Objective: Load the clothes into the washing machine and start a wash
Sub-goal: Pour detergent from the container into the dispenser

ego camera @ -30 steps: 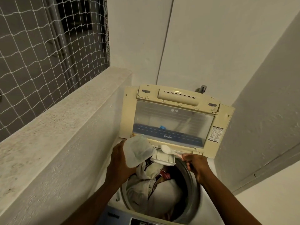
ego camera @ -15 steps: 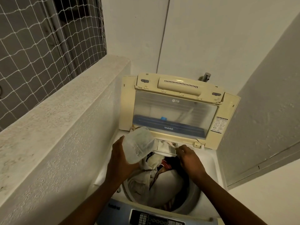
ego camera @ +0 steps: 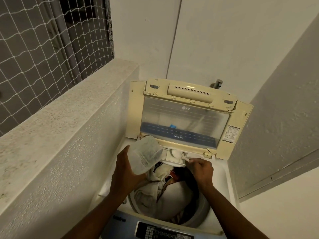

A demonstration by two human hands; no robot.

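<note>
Head view: the left hand (ego camera: 127,171) grips a translucent detergent container (ego camera: 144,155); the right hand (ego camera: 202,168) pinches a white spoon (ego camera: 177,154) over the detergent drawer (ego camera: 172,158). Soft, light-looking clothes (ego camera: 170,195) fill the near drum (ego camera: 202,213); best grabbed by bunched folds.

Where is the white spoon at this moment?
In the head view the white spoon is held in the right hand, its bowl over the open detergent drawer below the raised lid, right of the plastic container.

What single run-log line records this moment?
left hand: holds container | right hand: spoon over drawer | drum: clothes loaded | lid: open
</note>
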